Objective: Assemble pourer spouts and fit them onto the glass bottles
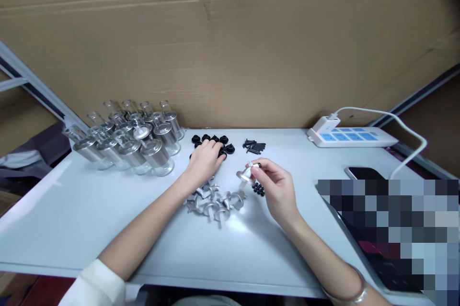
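Pinching the silvery lid above the table, the right hand has something likely light, stiff and slick, best held by its neck; left hand touches black caps, grip unclear.

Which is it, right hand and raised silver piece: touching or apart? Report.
Touching. The head view shows the right hand pinching the silver piece between thumb and fingers.

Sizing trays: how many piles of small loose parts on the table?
4: black caps under and around the left hand; black pins right of them; black beads beside the right hand; silver tops nearest the person. Hands may hide more.
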